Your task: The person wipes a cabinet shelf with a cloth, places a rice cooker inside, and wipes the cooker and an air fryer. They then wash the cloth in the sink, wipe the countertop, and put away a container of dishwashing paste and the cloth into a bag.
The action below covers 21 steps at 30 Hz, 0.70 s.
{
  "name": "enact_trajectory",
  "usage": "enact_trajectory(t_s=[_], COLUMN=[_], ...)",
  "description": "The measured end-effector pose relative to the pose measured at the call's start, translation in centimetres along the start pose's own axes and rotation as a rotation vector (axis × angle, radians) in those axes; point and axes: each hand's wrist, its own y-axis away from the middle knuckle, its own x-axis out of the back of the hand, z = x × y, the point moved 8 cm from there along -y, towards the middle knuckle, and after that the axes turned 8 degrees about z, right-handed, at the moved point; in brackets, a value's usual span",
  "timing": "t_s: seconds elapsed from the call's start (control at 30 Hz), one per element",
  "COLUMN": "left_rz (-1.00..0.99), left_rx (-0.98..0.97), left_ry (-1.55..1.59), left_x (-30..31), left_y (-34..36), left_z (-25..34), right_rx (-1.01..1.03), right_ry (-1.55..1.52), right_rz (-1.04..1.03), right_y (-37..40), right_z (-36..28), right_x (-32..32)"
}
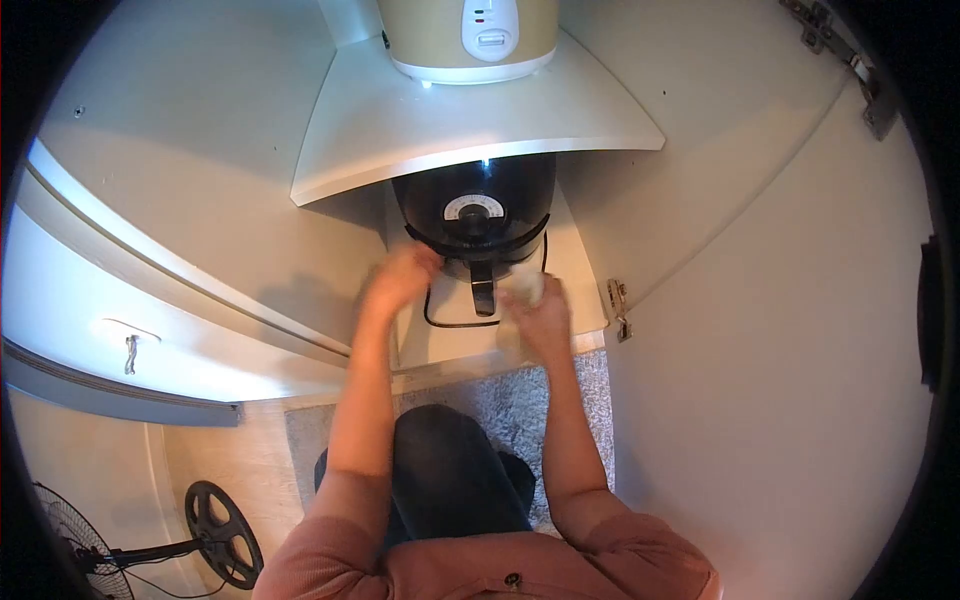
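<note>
A black air fryer (480, 220) with a round dial stands on the lower shelf of the cabinet, its basket handle (484, 290) pointing toward me. My left hand (405, 275) is at the fryer's lower left front; motion blurs its fingers, so I cannot make out whether they hold anything or touch the fryer. To the right of the handle, my right hand (542, 312) is closed on a pale cloth (524, 285), also blurred. A black power cord (460, 324) loops across the shelf below the handle.
Above the fryer, a beige rice cooker (470, 45) sits on the upper shelf (470, 120), whose front edge overhangs my work area. An open cabinet door (760, 370) stands at right. A grey rug (510, 400) lies below; a fan (90, 555) is at lower left.
</note>
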Motion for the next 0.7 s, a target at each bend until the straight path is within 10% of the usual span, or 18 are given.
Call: enact_trajectory(t_s=[0.1, 0.17, 0.27, 0.37, 0.47, 0.7], left_rz=[0.773, 0.966, 0.613, 0.631, 0.545, 0.752], left_rx=[0.037, -0.024, 0.085, -0.066, 0.179, -0.225], left_ry=[0.181, 0.941, 1.020, 0.461, 0.540, 0.014], left_x=[8.0, 7.4, 6.1, 6.1, 6.6, 6.1], left_y=[-2.8, -4.6, -9.5, -18.5, -11.7, -18.7], left_z=[-0.7, 0.3, 1.0, -5.5, -1.2, -6.5], right_rx=[-0.046, -0.072, 0.018, 0.120, 0.024, 0.031], right_ry=[0.126, 0.153, 0.083, -0.069, 0.200, -0.032], right_rz=[-0.118, -0.197, -0.163, -0.092, -0.265, -0.404], right_y=[1.0, 1.4, 2.4, 2.2, 0.3, -0.8], right_z=[0.7, 1.6, 1.3, 2.0, 4.0, 1.1], right_x=[-5.8, -7.6, -7.3, -6.4, -9.3, -4.3])
